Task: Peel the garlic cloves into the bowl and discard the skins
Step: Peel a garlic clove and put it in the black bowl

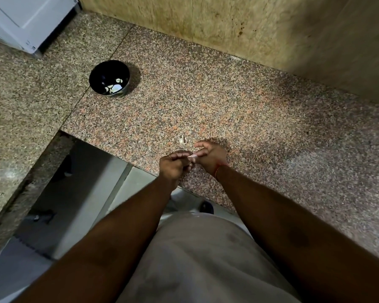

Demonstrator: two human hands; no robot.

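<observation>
Pale and papery, the garlic clove [192,158] sits pinched between both hands just above the near edge of the granite counter [228,110]. The left hand [173,166] curls its fingers round one end while the right hand [210,156] nips the other; it looks light, small and slippery, best held at the tips. A loose skin [181,139] lies just beyond. Well apart, the black bowl [96,76] holds a few peeled cloves [115,87].
</observation>
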